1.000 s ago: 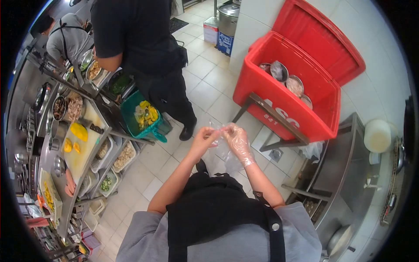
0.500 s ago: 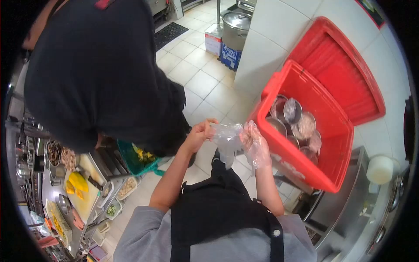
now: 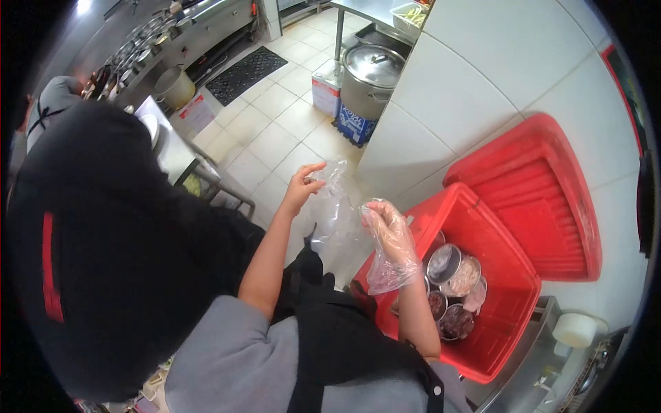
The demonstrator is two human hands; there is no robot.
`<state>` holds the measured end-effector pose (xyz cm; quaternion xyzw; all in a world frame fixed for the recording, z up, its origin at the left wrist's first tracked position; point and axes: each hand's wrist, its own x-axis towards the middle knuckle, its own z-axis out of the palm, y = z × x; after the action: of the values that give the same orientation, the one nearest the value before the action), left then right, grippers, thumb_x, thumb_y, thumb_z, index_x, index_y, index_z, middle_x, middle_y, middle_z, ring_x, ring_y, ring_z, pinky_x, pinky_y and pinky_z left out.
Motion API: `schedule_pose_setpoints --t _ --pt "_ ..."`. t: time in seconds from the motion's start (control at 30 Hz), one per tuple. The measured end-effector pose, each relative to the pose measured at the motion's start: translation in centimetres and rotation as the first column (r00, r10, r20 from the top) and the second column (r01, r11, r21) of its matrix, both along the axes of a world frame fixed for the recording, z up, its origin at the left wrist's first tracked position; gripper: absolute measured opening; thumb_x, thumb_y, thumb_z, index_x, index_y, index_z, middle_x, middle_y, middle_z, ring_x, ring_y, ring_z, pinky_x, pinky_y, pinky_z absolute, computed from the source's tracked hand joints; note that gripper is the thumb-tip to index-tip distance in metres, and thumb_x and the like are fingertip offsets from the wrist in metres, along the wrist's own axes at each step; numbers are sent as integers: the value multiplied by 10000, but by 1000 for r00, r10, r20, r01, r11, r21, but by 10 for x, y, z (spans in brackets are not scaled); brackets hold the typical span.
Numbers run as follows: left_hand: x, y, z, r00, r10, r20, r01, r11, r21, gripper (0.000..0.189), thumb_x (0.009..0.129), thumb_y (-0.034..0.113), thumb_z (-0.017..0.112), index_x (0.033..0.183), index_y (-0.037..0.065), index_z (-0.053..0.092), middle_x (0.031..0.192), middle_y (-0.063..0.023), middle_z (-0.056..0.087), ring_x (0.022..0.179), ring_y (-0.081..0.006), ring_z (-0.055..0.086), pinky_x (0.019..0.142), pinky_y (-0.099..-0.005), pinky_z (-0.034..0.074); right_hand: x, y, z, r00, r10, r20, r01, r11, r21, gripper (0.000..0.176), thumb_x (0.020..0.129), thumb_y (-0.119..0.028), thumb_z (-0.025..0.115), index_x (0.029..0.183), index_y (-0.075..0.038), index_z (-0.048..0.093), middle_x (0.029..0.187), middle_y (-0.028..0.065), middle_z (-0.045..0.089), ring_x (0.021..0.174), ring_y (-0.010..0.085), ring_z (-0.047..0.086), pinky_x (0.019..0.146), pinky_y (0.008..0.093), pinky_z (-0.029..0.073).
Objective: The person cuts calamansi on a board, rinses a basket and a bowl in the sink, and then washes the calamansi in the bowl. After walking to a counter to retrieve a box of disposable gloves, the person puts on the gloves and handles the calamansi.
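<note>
A clear plastic glove hangs in front of me at mid-frame. My left hand, bare, pinches its upper edge between thumb and fingers. Another clear plastic glove covers my right hand, loose and wrinkled at the wrist. The fingers of my right hand are curled together beside the hanging glove; whether they hold its edge is too unclear to tell. Just right of that hand stands an open red bin with metal bowls and pieces of meat inside.
The bin's red lid leans against the tiled wall. At left, close by, is a person in black; another person stands behind. A lidded pot rests on a blue crate. A black mat lies on the floor.
The view has swung, so the bin sits lower and the cooking line shows at upper left. The clear glove now hangs more stretched out, and my hands are farther apart.
</note>
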<state>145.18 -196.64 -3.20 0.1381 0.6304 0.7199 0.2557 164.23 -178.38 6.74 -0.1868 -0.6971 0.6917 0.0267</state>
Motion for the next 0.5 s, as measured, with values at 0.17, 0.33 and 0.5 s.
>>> schedule_pose_setpoints --t 0.17,0.33,0.5 --pt "-88 53 -24 992 -52 -114 42 995 -87 595 760 10 710 1328 156 610 1296 -14 501 876 -87 529 705 -238 481 -106 60 3 988 -38 151 -15 941 338 426 961 -272 624 1278 1 549 1075 106 662 942 163 626 833 303 501" --pt "-134 90 -3 967 -210 -142 183 966 -184 629 739 9 718 1332 187 607 1272 -9 505 863 -99 499 721 -230 468 -222 80 -59 979 -204 -4 147 692 707 534 873 -380 690 1253 -21 584 1117 190 681 1025 340 648 891 427 490" --pt "-195 99 -28 936 -294 -192 258 947 -193 541 774 25 686 1287 192 648 1370 -15 469 954 -116 537 809 -268 474 -302 97 -122 967 -196 163 83 845 528 389 849 -304 686 1106 -13 662 972 209 697 919 358 675 811 430 514"
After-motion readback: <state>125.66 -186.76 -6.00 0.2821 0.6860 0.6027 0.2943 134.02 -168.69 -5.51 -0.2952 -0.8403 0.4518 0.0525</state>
